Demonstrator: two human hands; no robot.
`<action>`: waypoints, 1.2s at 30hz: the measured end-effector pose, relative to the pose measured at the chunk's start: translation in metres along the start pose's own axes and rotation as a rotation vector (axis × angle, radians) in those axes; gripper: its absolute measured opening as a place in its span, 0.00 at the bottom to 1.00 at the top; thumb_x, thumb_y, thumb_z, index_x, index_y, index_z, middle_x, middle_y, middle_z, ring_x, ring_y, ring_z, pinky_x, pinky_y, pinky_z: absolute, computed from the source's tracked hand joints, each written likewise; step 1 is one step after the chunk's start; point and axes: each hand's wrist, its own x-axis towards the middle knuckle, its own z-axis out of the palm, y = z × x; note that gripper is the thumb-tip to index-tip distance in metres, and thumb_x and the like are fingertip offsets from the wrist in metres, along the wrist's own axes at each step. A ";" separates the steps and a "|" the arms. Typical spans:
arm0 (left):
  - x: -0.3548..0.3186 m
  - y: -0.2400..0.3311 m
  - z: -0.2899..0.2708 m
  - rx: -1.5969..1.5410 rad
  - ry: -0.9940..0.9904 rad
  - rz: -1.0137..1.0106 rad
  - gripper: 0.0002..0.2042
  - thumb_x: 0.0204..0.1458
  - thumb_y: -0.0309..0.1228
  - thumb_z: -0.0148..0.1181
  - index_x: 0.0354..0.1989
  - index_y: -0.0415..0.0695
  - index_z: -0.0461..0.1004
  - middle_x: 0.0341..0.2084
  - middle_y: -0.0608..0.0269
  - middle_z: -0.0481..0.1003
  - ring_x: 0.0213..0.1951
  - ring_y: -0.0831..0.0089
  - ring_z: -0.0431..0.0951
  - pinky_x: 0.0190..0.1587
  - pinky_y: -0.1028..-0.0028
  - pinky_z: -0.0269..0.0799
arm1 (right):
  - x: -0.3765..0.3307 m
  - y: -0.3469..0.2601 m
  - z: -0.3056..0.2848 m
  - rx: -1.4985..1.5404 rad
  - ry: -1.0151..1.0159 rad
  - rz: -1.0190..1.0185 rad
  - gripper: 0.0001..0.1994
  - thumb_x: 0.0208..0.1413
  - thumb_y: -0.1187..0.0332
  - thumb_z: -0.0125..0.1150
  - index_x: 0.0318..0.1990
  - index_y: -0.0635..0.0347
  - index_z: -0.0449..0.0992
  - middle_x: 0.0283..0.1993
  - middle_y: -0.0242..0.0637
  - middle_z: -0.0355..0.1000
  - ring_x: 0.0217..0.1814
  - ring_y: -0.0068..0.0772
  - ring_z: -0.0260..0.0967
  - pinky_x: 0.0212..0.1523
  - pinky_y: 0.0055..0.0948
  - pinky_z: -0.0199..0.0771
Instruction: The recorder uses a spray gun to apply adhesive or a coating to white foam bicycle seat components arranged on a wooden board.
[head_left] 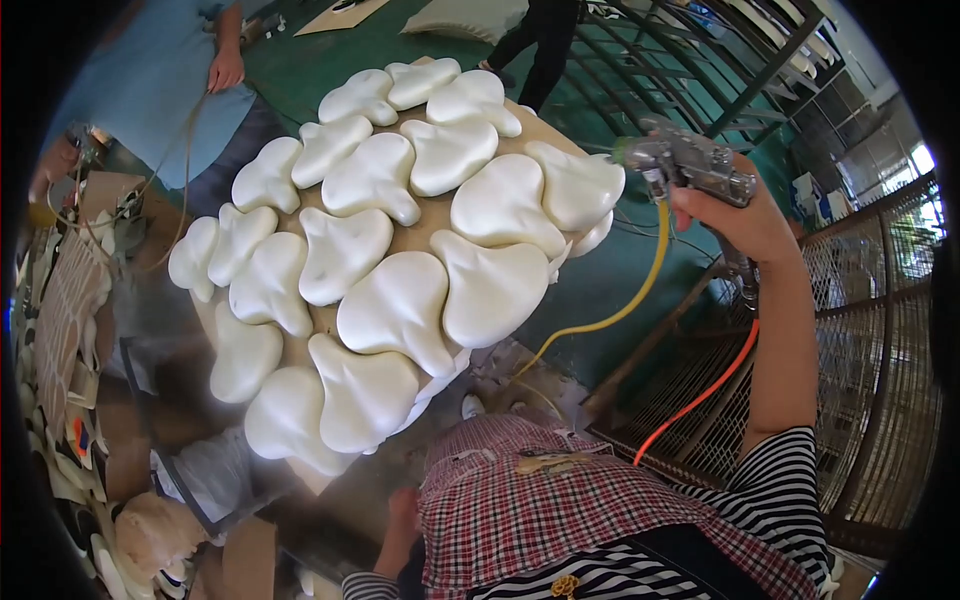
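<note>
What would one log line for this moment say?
Right hand: holding spray gun, pointed toward white pieces | Left hand: lowered beside apron, grip unclear | Board: under white pieces

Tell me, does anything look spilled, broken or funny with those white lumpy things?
Nothing looks spilled or broken. One slightly odd thing: some white pieces along the right side of the brown board seem to poke out past its edge.

No legible lettering or numbers.

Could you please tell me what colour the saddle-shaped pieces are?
The saddle-shaped pieces are white, as the head view shows.
</note>
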 end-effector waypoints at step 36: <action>0.030 0.043 0.007 0.233 -0.023 0.203 0.06 0.43 0.29 0.52 0.22 0.40 0.75 0.19 0.58 0.73 0.19 0.68 0.74 0.20 0.68 0.69 | -0.124 -0.001 -0.045 -0.078 0.010 0.247 0.27 0.48 0.71 0.62 0.57 0.66 0.64 0.32 0.32 0.70 0.29 0.19 0.67 0.30 0.20 0.69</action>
